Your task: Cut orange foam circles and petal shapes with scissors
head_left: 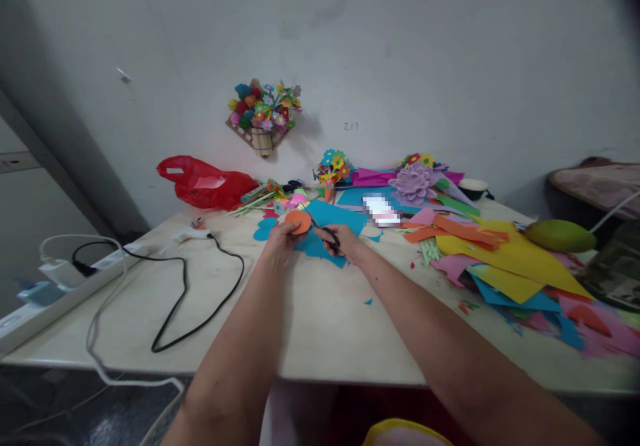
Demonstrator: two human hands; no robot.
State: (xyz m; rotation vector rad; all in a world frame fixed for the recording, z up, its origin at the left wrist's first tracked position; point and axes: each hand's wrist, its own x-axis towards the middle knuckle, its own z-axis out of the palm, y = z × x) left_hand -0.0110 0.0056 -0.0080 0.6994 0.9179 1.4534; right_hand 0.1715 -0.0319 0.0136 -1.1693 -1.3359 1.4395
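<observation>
Between the fingers of my left hand [283,239] is an orange paper circle [298,221], held up over the table. My right hand [341,241] is closed around the black handles of a pair of scissors [328,234]. The scissor blades point up and left, close beside the circle's right edge; whether they touch it I cannot tell. Beneath both hands lies a blue paper sheet [345,218]. Blue paper circles [262,234] rest just left of my left hand.
A white glue gun [193,234] with a black cord lies left, near a power strip [65,285]. A red plastic bag [207,186] sits at the back. Right are a phone [381,211], coloured paper sheets [525,259] and a green mango [560,235]. Paper flowers [333,166] stand by the wall.
</observation>
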